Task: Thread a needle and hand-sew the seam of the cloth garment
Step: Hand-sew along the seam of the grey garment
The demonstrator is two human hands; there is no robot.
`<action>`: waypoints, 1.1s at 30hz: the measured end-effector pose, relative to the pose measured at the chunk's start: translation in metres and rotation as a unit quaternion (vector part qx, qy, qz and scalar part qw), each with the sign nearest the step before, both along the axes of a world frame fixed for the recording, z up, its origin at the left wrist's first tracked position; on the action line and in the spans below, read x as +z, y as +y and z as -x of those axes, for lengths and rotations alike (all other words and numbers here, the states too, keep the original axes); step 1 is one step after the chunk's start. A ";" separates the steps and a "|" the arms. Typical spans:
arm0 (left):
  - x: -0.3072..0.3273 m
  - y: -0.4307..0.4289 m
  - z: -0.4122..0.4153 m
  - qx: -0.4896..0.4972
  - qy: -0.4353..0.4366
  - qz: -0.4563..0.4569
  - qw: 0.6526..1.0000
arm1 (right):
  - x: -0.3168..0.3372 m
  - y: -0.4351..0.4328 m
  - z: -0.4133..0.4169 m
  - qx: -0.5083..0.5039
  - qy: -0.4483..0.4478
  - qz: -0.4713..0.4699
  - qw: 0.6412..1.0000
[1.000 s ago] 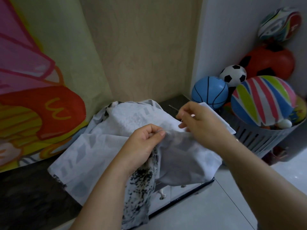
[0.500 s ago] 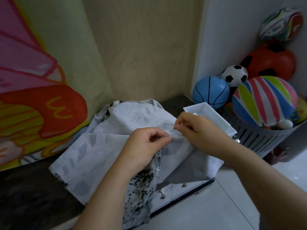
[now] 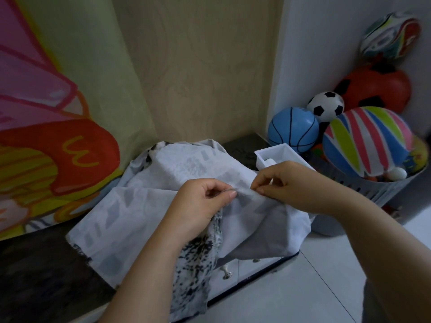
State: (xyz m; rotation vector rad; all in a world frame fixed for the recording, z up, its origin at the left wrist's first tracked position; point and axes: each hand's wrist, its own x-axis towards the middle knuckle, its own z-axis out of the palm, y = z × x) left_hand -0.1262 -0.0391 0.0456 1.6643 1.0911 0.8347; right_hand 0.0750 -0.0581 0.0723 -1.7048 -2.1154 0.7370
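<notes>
Grey-white cloth, the garment, lies in a heap on the dark counter, and one end hangs over the front edge. My left hand pinches a small fold of it between thumb and finger and holds it up. My right hand is pinched shut too, with its fingertips down at the same fold, just beside the left thumb.

A second ago that hand was up higher, in front of the white tray. Then it came down with the needle poking out toward the left hand. Now I can't pick the needle out. I think the right fingers hold it, and its point has gone into the fold. That would mean a stitch is starting.

The tray shows again behind the right hand, with a white roll inside. I can't see how much of the seam is sewn.
</notes>
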 end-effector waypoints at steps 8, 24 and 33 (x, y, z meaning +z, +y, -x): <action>0.000 0.002 0.001 -0.013 -0.017 0.030 0.999 | -0.001 0.000 0.004 0.002 -0.012 -0.036 0.999; 0.001 0.003 0.007 -0.026 -0.070 0.132 0.988 | 0.003 0.001 0.011 0.008 0.003 -0.052 0.999; 0.003 0.002 0.007 -0.020 -0.068 0.140 0.988 | 0.001 0.001 0.011 -0.003 -0.003 -0.049 0.999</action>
